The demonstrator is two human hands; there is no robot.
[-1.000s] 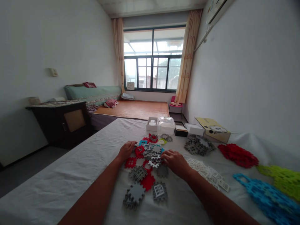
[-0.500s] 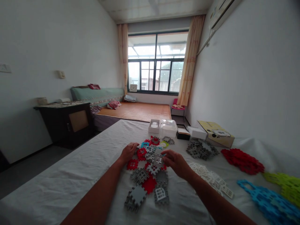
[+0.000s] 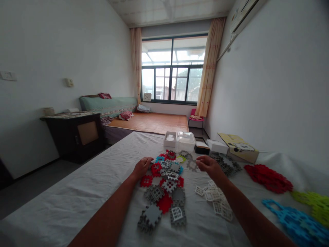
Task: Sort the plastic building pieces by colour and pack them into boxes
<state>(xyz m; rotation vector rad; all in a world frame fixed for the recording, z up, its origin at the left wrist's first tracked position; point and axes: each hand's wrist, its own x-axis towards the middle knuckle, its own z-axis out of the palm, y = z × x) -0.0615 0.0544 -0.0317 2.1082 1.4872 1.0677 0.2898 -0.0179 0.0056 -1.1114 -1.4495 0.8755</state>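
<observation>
My right hand (image 3: 208, 165) pinches a grey toothed plastic building tile (image 3: 192, 165) with an open centre, held over the sheet and slightly blurred. On the left edge of the joined tiles, my left hand (image 3: 143, 166) has its fingers drawn together; what they grip, if anything, is hidden. Between the hands lies a cluster of interlocking tiles, among them a red tile (image 3: 156, 169) and a grey tile (image 3: 175, 167). Nearer me are a red tile (image 3: 164, 203), a stack of grey tiles (image 3: 151, 216) and a white window piece (image 3: 177, 213) lying on a grey tile.
White window pieces (image 3: 217, 196) lie under my right forearm. Piles of grey tiles (image 3: 226, 164), red tiles (image 3: 268, 178), blue tiles (image 3: 293, 216) and green tiles (image 3: 312, 202) spread rightward. A clear plastic box (image 3: 186, 140), a white box (image 3: 170, 139) and a yellow box (image 3: 239, 147) stand behind.
My right hand has moved right from the cluster and now carries a grey tile away from it. My left hand stays at the cluster's left edge.
</observation>
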